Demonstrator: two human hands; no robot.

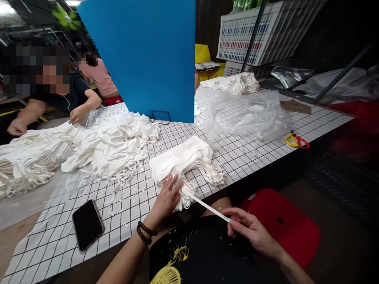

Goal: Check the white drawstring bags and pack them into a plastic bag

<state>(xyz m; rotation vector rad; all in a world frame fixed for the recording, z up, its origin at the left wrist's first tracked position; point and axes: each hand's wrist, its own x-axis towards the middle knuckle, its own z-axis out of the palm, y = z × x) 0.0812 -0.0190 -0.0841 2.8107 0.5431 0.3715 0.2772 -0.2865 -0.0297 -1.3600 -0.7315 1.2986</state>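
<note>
With the left hand flat on the small stack, the right hand pinches one strap taut toward four o'clock, while a big loose heap waits at ten o'clock.

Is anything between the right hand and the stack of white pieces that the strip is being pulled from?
Nothing visible. The right hand pinches the white strip, which runs free over the table edge to the stack. The left hand rests on the stack's near end.

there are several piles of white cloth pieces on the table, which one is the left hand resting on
The small neat stack at the table's near edge, in front of the blue board; the left hand presses its strap end. The others lie farther off.
</note>
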